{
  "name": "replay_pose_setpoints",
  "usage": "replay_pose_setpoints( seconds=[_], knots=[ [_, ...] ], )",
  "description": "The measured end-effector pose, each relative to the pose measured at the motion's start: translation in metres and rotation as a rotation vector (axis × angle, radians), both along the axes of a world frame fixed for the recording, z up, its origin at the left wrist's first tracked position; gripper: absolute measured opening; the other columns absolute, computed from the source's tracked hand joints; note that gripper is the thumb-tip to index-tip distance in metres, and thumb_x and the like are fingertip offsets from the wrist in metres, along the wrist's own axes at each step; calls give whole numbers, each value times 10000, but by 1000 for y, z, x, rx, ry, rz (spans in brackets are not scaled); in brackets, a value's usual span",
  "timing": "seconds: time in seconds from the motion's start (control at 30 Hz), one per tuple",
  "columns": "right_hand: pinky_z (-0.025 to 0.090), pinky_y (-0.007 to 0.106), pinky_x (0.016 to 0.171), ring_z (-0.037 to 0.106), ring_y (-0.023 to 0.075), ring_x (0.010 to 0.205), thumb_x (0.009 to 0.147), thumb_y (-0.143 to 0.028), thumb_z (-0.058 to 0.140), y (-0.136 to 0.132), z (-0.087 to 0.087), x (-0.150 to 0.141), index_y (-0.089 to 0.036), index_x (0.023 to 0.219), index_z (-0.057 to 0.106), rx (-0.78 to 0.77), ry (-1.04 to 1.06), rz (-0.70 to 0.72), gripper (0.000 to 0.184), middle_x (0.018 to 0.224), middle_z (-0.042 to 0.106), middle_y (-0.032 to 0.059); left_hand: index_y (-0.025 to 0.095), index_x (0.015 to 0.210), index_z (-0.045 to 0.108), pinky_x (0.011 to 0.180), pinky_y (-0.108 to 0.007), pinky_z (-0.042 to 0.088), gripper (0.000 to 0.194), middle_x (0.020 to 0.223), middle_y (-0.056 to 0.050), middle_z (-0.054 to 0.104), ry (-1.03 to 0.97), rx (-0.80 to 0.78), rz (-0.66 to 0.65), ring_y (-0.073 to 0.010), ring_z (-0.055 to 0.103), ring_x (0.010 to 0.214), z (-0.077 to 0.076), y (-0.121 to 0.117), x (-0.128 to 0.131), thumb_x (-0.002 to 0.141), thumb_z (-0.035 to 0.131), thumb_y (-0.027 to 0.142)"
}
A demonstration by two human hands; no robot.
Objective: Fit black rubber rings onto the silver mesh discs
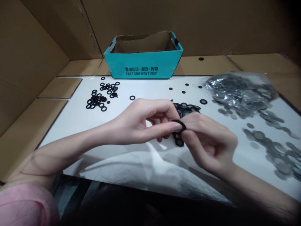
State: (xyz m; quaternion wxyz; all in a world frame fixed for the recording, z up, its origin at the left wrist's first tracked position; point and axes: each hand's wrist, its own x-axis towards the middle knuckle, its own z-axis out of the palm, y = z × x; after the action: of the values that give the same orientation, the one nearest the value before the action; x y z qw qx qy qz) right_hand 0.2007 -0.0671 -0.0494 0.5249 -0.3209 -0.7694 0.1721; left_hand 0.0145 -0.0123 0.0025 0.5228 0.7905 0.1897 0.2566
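Note:
A black ring [182, 125] is pinched between my two hands over the white tabletop. My left hand [150, 122] grips its near-left side, with the thumb lying across its middle. On its right edge, the thumb and finger of my right hand [209, 138] are closed. Whether a grey disc sits inside the ring is hidden by my left thumb. Behind and beneath my hands lies a pile of black rings with grey centres [179, 142], partly covered by my fingers.
A teal box [143, 64] stands at the back. Loose black rings [95, 100] are scattered at the left. To the right lie a clear plastic bag of discs [240, 94] and spread grey discs [270, 144]. Cardboard walls [188, 25] surround the white table [72, 125].

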Motion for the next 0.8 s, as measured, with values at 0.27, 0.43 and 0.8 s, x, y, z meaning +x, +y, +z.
replay_pose_setpoints(
  seconds=[0.27, 0.43, 0.8],
  knots=[
    [439, 322, 562, 531, 144, 638, 867, -75, 529, -2, 3, 0, -197, 746, 566, -13, -5, -7, 176, 659, 528, 15, 139, 826, 575, 549, -141, 499, 97, 762, -6, 700, -6, 146, 58, -48, 630, 587, -3, -4, -1, 900, 612, 191],
    [440, 321, 573, 524, 139, 651, 855, -63, 548, -3, 0, 1, -201, 792, 575, -14, 0, 1, 153, 679, 527, 14, 133, 828, 578, 548, -141, 489, 93, 760, -8, 700, -5, 162, 39, -45, 630, 595, -1, -5, -1, 907, 601, 176],
    [388, 347, 592, 560, 166, 644, 894, -191, 558, 2, 1, 2, -218, 828, 583, 19, -155, 12, 75, 684, 619, 29, 108, 801, 649, 582, -161, 457, 80, 695, -6, 647, 169, 190, -29, -65, 587, 630, 6, 4, -6, 855, 631, 165]
  ],
)
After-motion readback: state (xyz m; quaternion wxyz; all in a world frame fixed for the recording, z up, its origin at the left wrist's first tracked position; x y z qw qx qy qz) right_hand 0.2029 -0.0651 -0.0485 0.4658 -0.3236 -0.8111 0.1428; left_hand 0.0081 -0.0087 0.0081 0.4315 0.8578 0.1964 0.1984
